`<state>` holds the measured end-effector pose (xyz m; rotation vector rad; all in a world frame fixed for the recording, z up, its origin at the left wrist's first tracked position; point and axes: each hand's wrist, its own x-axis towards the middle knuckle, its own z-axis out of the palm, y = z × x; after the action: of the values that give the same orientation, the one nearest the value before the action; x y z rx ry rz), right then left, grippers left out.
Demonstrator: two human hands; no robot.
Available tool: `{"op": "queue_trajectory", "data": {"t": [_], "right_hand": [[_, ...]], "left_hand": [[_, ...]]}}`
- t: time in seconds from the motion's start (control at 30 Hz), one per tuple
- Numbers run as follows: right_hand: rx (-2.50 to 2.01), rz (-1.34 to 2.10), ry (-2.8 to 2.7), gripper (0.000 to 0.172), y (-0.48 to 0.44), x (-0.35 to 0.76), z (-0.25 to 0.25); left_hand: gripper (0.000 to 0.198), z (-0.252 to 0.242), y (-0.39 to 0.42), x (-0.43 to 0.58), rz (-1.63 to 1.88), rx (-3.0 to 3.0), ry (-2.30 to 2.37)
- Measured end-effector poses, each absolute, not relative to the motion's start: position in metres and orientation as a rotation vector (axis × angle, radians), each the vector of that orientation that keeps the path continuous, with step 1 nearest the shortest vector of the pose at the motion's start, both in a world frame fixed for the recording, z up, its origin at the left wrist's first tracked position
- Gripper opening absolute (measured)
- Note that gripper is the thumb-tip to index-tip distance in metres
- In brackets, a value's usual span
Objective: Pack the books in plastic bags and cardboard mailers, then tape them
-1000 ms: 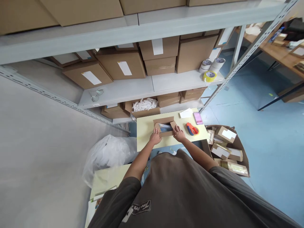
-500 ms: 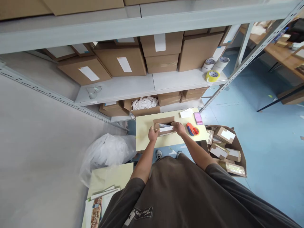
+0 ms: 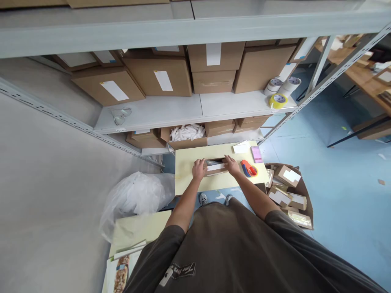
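Note:
A small cardboard box (image 3: 216,171) sits on the pale yellow table, a white label along its near side. Its top is partly open, and something grey and shiny shows inside, too small to name. My left hand (image 3: 199,169) grips the box's left end, fingers bent over the edge. At the right end, my right hand (image 3: 232,165) holds the box with its fingers laid over the corner. Just right of that hand lies an orange and blue tape dispenser (image 3: 249,168). Behind it are white paper slips (image 3: 241,147) and a pink pad (image 3: 256,154).
A large open carton (image 3: 308,203) of packed, labelled boxes stands right of the table (image 3: 185,179). Shelving ahead bears cartons (image 3: 157,75), tape rolls (image 3: 277,101) and a box of white pieces (image 3: 187,132). On the left are a plastic bag (image 3: 137,193) and a second table (image 3: 137,226).
The box's raised far flap and side flaps have been folded down. My left hand has shifted from the near left corner onto the left end, and my right hand's fingers reach further over the box.

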<state>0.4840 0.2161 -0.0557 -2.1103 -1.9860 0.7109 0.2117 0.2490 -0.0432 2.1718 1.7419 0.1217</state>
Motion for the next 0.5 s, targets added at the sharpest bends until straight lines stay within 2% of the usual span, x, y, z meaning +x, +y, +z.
{"op": "queue_trajectory", "data": {"t": [0.1, 0.2, 0.33, 0.5], "right_hand": [[-2.131, 0.702, -1.937, 0.068, 0.200, 0.482, -0.063], [-2.185, 0.721, -1.911, 0.062, 0.188, 0.478, -0.072], [-2.220, 0.702, -1.953, 0.066, 0.194, 0.475, -0.079], [-2.275, 0.717, -1.995, 0.074, 0.221, 0.467, -0.077]], "left_hand": [[0.064, -0.050, 0.238, 0.211, 0.115, 2.179, 1.737], [0.066, -0.059, 0.228, 0.211, 0.079, 2.212, 1.683], [0.074, -0.066, 0.226, 0.215, -0.003, 2.196, 1.635], [0.095, -0.062, 0.243, 0.212, -0.055, 2.254, 1.553]]}}
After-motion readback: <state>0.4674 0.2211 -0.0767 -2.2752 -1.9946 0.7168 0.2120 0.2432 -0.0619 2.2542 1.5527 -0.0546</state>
